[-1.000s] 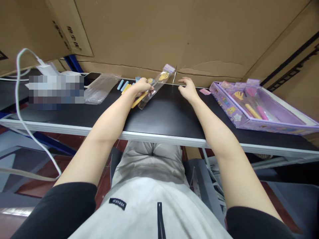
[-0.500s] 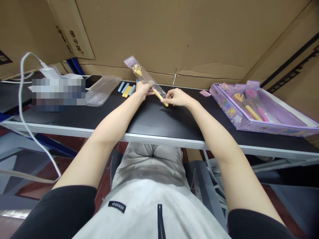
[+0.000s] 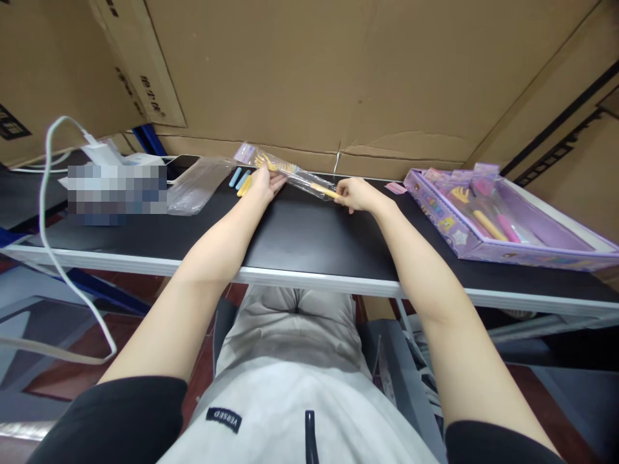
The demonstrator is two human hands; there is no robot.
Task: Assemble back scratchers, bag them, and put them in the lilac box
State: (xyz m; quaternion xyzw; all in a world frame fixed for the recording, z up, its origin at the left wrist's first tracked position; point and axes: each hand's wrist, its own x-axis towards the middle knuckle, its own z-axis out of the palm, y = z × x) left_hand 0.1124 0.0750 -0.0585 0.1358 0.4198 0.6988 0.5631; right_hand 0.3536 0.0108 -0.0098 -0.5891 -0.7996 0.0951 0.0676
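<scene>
A yellow hand-shaped back scratcher (image 3: 325, 190) lies inside a long clear plastic bag (image 3: 304, 180) with a purple header (image 3: 244, 153). My left hand (image 3: 267, 185) holds the bag near the yellow claw end, thumb on top and fingers partly beneath. At the other end, my right hand (image 3: 355, 194) pinches the bag by the handle tip. The package hangs slightly above the black tabletop, its header end higher and to the left. Beside my left hand lie short blue handles (image 3: 235, 177) and yellow handles (image 3: 245, 186), partly covered by that hand.
Clear plastic bags (image 3: 199, 187) lie left of the handles, near a phone (image 3: 185, 161) and a blurred item with a white cable (image 3: 42, 193). To the right, a purple display box (image 3: 447, 225) contains bagged scratchers. A pink card (image 3: 395, 187) is beside it. Cardboard (image 3: 309, 84) stands behind.
The bagged scratcher has tilted flatter, its header end lowering. My left hand has shifted left toward the claw end, and my right hand has moved slightly right with the handle end.
</scene>
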